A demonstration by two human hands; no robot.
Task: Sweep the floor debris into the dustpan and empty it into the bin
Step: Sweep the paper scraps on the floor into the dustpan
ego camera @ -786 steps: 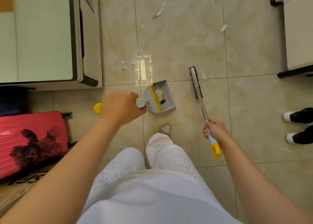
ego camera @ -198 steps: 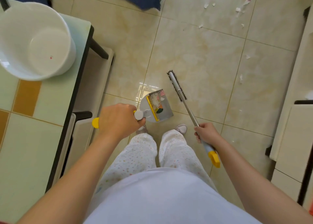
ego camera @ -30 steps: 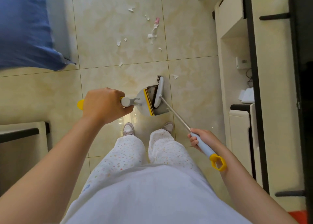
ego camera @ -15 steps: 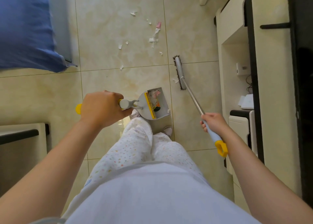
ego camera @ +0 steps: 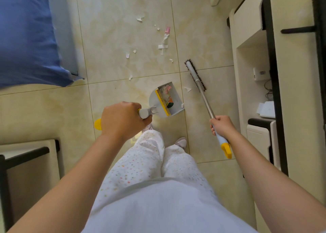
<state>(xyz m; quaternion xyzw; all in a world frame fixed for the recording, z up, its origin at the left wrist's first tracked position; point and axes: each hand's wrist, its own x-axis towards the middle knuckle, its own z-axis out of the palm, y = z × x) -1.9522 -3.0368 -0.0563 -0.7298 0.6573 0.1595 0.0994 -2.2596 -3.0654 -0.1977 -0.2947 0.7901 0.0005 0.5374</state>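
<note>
My left hand (ego camera: 121, 121) grips the yellow-tipped handle of a grey dustpan (ego camera: 173, 102). The pan has a yellow comb edge and holds some paper scraps. My right hand (ego camera: 221, 125) grips the long metal handle of a broom (ego camera: 195, 77). Its brush head rests on the tiles to the right of the pan. One white scrap (ego camera: 187, 89) lies between pan and brush. Several torn paper bits and a pink piece (ego camera: 163, 44) are scattered on the floor further ahead. No bin is in view.
A blue bed cover (ego camera: 26, 35) fills the upper left. A low cream table with black frame (ego camera: 26, 155) stands at the left. Cream cabinets and shelves (ego camera: 250, 38) line the right wall. My legs and slippers (ego camera: 180, 142) are below the pan.
The broom head has left the dustpan and swung out to the right and ahead over the tiles. The view and the pan have shifted slightly forward toward the scattered scraps.
</note>
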